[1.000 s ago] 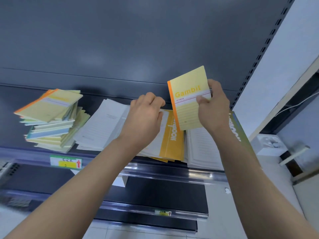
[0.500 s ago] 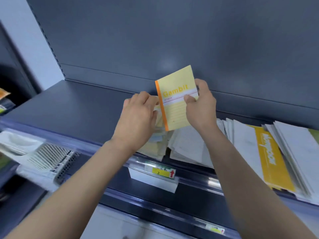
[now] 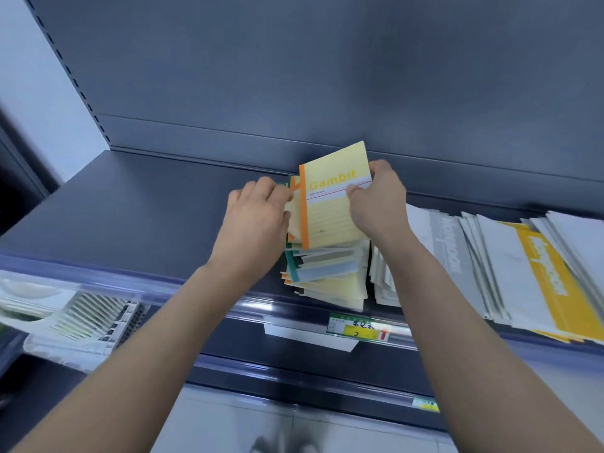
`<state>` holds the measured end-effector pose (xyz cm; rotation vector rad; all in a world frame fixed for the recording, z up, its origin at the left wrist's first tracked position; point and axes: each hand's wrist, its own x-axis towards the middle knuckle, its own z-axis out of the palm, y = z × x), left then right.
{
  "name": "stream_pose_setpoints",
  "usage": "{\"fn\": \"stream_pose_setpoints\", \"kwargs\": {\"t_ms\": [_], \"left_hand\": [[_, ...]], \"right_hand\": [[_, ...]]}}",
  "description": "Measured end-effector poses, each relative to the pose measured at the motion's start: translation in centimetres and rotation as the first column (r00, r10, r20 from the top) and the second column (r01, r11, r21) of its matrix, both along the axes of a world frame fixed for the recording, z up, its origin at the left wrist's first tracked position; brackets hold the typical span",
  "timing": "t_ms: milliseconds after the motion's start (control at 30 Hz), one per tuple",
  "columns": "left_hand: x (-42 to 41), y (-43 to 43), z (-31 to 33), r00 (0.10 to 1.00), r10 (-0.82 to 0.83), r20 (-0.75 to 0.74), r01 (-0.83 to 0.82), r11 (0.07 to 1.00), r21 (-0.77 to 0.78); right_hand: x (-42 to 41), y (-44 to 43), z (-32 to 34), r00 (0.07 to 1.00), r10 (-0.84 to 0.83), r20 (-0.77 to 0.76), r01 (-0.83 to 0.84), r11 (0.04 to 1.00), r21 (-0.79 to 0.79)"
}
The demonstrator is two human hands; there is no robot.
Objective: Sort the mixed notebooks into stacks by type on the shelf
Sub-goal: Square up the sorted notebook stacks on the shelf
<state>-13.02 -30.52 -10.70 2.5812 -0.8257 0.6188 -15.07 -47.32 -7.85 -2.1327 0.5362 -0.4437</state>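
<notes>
My right grip (image 3: 379, 204) pinches the yellow notebook (image 3: 330, 210) at its 3 o'clock edge. Its long side runs 12 to 6, just above the small stack (image 3: 327, 279) on the shelf (image 3: 130, 217). My left grip (image 3: 258, 217), at 9 o'clock, holds the stack's top.

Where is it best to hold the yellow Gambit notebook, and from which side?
Pinch the Gambit notebook by its right edge, opposite the orange spine, coming from the right. It stands tilted above the stack, so that edge is open; the right hand grips there, thumb on the cover. The left hand occupies the spine side.
</notes>
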Motion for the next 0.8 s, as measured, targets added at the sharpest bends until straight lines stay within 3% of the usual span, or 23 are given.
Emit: {"fn": "stream_pose_setpoints", "kwargs": {"t_ms": [133, 300, 367, 433, 500, 567, 633, 700, 800], "left_hand": [[0.3, 0.2, 0.2, 0.999, 0.001, 0.042, -0.002, 1.000, 0.020], [0.2, 0.9, -0.2, 0.997, 0.044, 0.061, -0.046, 0.998, 0.037], [0.2, 0.8, -0.4, 0.998, 0.070, -0.006, -0.069, 0.997, 0.034], [0.4, 0.3, -0.2, 0.977, 0.109, -0.184, -0.110, 0.994, 0.002], [1.2, -0.4, 0.3, 0.894, 0.154, -0.420, -0.195, 0.979, -0.057], [2.4, -1.1, 0.6, 0.727, 0.146, -0.671, -0.258, 0.963, -0.070], [4.0, -1.5, 0.4, 0.553, 0.068, -0.830, -0.252, 0.964, -0.089], [5.0, -1.6, 0.1, 0.468, -0.002, -0.884, -0.225, 0.967, -0.121], [5.5, -1.7, -0.1, 0.460, -0.045, -0.887, -0.166, 0.977, -0.136]], "right_hand": [[1.1, 0.0, -0.1, 0.999, 0.017, -0.034, -0.017, 1.000, -0.001], [2.4, 0.0, -2.4, 0.974, -0.006, -0.228, -0.018, 0.995, -0.102], [2.4, -0.2, -3.0, 0.952, -0.015, -0.307, -0.036, 0.986, -0.162], [1.9, -0.7, -3.0, 0.936, -0.035, -0.350, -0.030, 0.983, -0.179], [1.3, -1.2, -2.8, 0.922, -0.025, -0.387, -0.016, 0.995, -0.103], [0.6, -1.8, -2.7, 0.915, 0.022, -0.403, -0.003, 0.999, 0.046], [-0.1, -2.0, -2.8, 0.900, 0.053, -0.433, 0.021, 0.986, 0.166], [-0.2, -1.9, -3.1, 0.883, 0.054, -0.467, 0.050, 0.977, 0.206], [0.4, -1.1, -3.4, 0.871, 0.080, -0.485, 0.060, 0.962, 0.267]]}}
